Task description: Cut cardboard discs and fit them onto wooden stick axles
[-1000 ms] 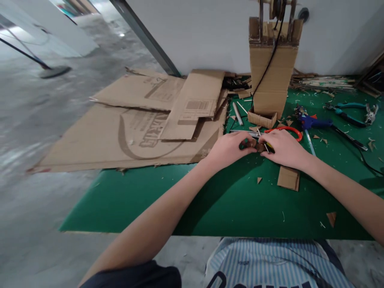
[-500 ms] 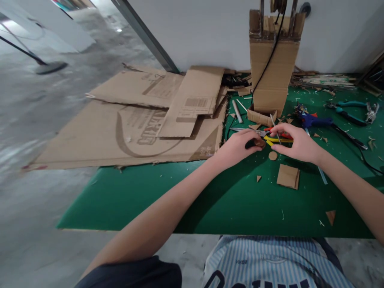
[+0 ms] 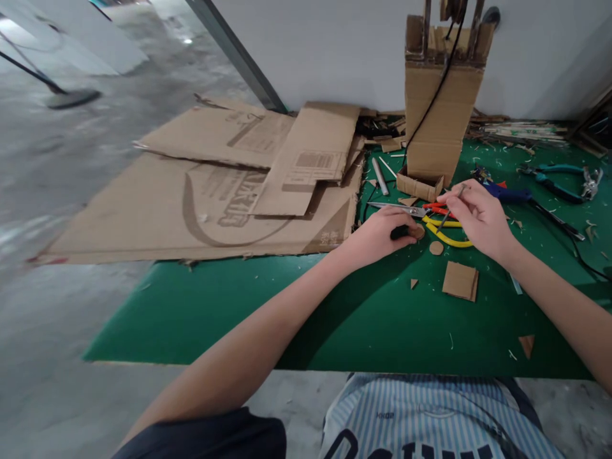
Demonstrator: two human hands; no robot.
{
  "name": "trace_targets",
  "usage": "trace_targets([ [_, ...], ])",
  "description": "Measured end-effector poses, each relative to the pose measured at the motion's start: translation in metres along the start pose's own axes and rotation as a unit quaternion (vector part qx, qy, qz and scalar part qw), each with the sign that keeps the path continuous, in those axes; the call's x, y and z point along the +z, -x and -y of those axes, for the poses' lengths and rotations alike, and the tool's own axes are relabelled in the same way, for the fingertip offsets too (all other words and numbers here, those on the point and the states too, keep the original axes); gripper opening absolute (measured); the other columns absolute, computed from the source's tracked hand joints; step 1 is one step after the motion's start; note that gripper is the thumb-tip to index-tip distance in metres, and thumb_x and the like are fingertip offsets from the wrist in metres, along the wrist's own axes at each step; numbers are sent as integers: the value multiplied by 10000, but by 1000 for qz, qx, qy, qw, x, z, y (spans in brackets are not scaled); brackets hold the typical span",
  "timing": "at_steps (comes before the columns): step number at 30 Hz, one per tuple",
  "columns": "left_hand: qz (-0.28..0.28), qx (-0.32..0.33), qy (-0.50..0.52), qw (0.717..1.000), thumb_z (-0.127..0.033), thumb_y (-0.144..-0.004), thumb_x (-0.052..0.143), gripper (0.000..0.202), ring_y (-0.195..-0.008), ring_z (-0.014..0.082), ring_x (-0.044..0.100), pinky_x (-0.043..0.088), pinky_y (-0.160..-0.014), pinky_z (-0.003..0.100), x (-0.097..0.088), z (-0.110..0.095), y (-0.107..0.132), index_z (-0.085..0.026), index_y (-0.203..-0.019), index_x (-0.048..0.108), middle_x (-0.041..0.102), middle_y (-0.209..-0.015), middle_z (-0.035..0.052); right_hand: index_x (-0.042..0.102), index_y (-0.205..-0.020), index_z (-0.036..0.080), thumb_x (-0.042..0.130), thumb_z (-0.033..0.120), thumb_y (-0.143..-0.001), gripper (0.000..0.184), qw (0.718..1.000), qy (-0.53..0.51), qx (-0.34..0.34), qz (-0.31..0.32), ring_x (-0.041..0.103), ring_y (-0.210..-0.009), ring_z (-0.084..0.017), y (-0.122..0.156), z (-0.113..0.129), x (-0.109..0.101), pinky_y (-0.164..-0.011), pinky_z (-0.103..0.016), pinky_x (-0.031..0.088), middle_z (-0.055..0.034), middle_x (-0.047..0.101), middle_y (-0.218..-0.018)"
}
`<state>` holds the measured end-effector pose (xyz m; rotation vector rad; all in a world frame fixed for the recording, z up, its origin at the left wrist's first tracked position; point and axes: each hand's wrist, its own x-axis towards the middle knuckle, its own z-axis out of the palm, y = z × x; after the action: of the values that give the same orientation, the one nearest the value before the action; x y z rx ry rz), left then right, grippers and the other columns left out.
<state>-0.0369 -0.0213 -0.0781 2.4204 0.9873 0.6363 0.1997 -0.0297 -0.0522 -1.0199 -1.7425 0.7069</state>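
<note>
My left hand (image 3: pixel 382 233) pinches a small round cardboard disc (image 3: pixel 419 232) between thumb and fingers, just above the green tabletop. A thin, dark, pointed rod (image 3: pixel 444 220) is held in the closed fingers of my right hand (image 3: pixel 480 213), slanting down to the left. Its exact kind is not clear. Beneath and between the hands lie silver-bladed scissors (image 3: pixel 406 209) with red handles and a yellow-handled tool (image 3: pixel 452 241), its head partly hidden. Another cardboard disc (image 3: pixel 436 248) rests in front of them, with square cardboard pieces (image 3: pixel 459 281) nearer to me.
Large cardboard sheets (image 3: pixel 138 210) cover the table's left side. A tall cardboard structure (image 3: pixel 437 121) with a black cord stands behind my hands. To the right lie a blue glue gun (image 3: pixel 509 193) and teal-handled pliers (image 3: pixel 557 182). Scraps dot the green table (image 3: pixel 382 325).
My right hand has drawn slightly right and up and turned, with the rod now tilted the other way. More of the yellow handles shows. The left hand keeps its disc; the view has shifted slightly.
</note>
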Motion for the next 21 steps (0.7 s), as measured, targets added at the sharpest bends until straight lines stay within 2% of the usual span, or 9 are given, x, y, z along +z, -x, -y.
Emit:
trace_targets([
  [2, 2, 3, 6, 1000, -169, -906, 712, 135, -1165, 247, 692, 543, -1055, 429, 1, 0, 0, -198, -1034, 742, 781, -1131, 71, 743, -876, 232, 661, 480, -948, 272, 995, -91, 49, 0, 657, -875, -176, -5, 6, 4, -808, -344, 554, -47, 690, -934],
  [4, 2, 8, 14, 1000, -173, -912, 697, 123, -1137, 242, 699, 550, -1035, 420, 1, 1, 0, -194, -1027, 735, 786, -1109, 71, 728, -896, 235, 722, 487, -895, 252, 973, -201, 114, 6, 600, -709, -129, -11, 12, 11, -694, -296, 529, 1, 626, -803],
  [6, -2, 4, 24, 1000, -191, -907, 701, 115, -1113, 242, 704, 557, -1013, 412, 2, 2, 1, -186, -1019, 727, 788, -1087, 75, 708, -873, 235, 756, 508, -856, 278, 943, -284, 175, 18, 435, -535, -91, -18, 16, 20, -529, -256, 414, 56, 474, -642],
  [8, -4, -16, 31, 999, -203, -890, 716, 138, -1104, 244, 709, 560, -1002, 408, 2, 3, 1, -178, -1026, 719, 786, -1094, 83, 631, -711, 230, 673, 620, -891, 432, 918, -339, 204, 40, 304, -468, -86, -23, 20, 31, -451, -267, 302, 69, 358, -558],
  [10, -7, -50, 30, 998, -200, -860, 734, 171, -1069, 243, 716, 566, -973, 402, 3, 2, 1, -173, -1026, 702, 781, -1091, 87, 462, -538, 242, 541, 724, -926, 624, 900, -382, 204, 51, 253, -439, -93, -28, 22, 43, -432, -289, 255, 65, 269, -491],
  [13, -12, -103, 36, 994, -204, -827, 748, 231, -998, 228, 729, 577, -898, 371, 2, -3, 1, -178, -1035, 652, 773, -1074, 83, 299, -432, 249, 518, 700, -930, 706, 884, -426, 184, 48, 209, -417, -92, -33, 19, 60, -432, -302, 205, 59, 188, -434],
  [16, -26, -133, 71, 988, -225, -812, 767, 349, -1034, 222, 740, 579, -893, 345, 3, -7, 2, -188, -1111, 590, 770, -1148, 98, 297, -402, 244, 544, 601, -911, 668, 875, -449, 177, 37, 191, -420, -89, -33, 13, 71, -447, -296, 194, 59, 181, -421],
  [18, -31, -142, 97, 985, -219, -798, 777, 508, -1070, 225, 745, 576, -920, 345, 4, -7, 2, -185, -1245, 539, 776, -1169, 103, 313, -403, 245, 528, 546, -892, 613, 867, -467, 172, 27, 183, -423, -91, -33, 9, 75, -454, -292, 198, 60, 179, -422],
  [21, -34, -155, 131, 979, -217, -785, 771, 810, -1089, 232, 754, 567, -954, 363, 6, -3, 3, -155, -1488, 372, 792, -1149, 106, 318, -405, 248, 487, 486, -872, 551, 857, -488, 164, 22, 158, -428, -95, -31, 3, 78, -453, -293, 187, 58, 179, -424],
])
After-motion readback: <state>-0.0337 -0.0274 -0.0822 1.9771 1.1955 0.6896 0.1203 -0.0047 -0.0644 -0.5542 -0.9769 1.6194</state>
